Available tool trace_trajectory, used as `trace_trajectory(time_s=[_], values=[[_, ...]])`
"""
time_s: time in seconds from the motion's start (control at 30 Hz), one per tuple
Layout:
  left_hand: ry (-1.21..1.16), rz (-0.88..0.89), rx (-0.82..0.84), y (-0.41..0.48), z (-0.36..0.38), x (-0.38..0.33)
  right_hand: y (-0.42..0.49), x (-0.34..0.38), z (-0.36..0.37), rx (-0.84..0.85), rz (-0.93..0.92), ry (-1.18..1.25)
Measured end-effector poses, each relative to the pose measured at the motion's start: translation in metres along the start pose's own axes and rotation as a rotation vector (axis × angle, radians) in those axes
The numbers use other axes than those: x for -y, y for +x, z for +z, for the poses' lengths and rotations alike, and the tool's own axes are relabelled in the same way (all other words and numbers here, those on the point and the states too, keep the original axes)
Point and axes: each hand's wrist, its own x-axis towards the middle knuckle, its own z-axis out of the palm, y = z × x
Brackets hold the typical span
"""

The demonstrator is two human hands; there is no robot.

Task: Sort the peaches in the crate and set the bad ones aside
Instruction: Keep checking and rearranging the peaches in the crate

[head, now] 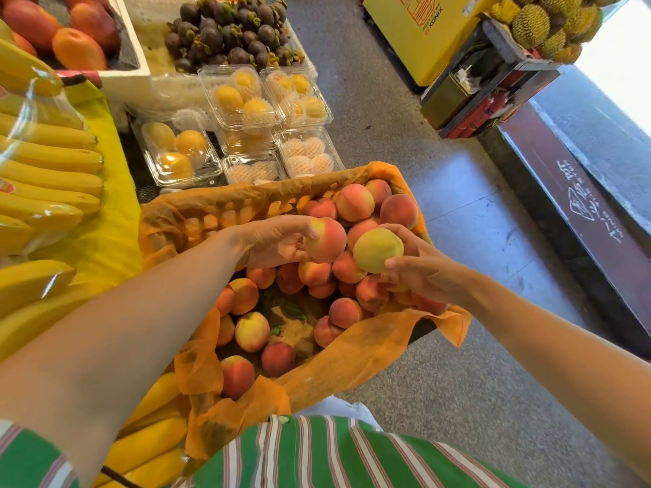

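A crate lined with orange paper (352, 364) holds several red-orange peaches. Above its middle my left hand (274, 241) grips a pink-red peach (327, 241) with a yellow patch near the thumb. Right beside it my right hand (419, 272) holds a pale yellow-green peach (377, 250) between thumb and fingers. The two held peaches are close, almost touching, over the heap at the crate's far right. The near left part of the crate shows bare bottom with leaves (292, 311) between loose peaches.
Bananas (49, 163) lie on a yellow cloth at the left. Clear boxes of yellow fruit (243, 100) and mangosteens (229, 33) stand beyond the crate. Grey floor (458, 191) stretches to the right, with a durian stand (493, 75) and a dark step (581, 213).
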Motion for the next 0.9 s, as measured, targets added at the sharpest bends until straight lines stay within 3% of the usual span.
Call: trace_trajectory(time_s=[0.2, 0.4, 0.53, 0.73, 0.8, 0.9], values=[[-0.233, 0.014, 0.069, 0.002, 0.006, 0.004, -0.005, -0.002, -0.002, 0.045, 0.006, 0.149], [-0.201, -0.026, 0.215, -0.001, 0.019, 0.005, -0.009, -0.002, 0.004, 0.076, 0.090, 0.276], [-0.163, -0.007, 0.152, -0.002, 0.013, 0.000, -0.011, -0.004, 0.001, 0.055, 0.086, 0.277], [0.208, -0.060, 0.027, -0.004, 0.007, -0.007, -0.015, 0.000, -0.008, -0.055, 0.056, -0.166], [0.354, -0.131, -0.023, -0.004, 0.005, -0.008, -0.016, 0.000, -0.004, -0.076, 0.060, -0.338], [0.755, -0.317, -0.045, -0.005, 0.007, -0.005, -0.013, -0.005, 0.005, -0.057, 0.071, -0.530]])
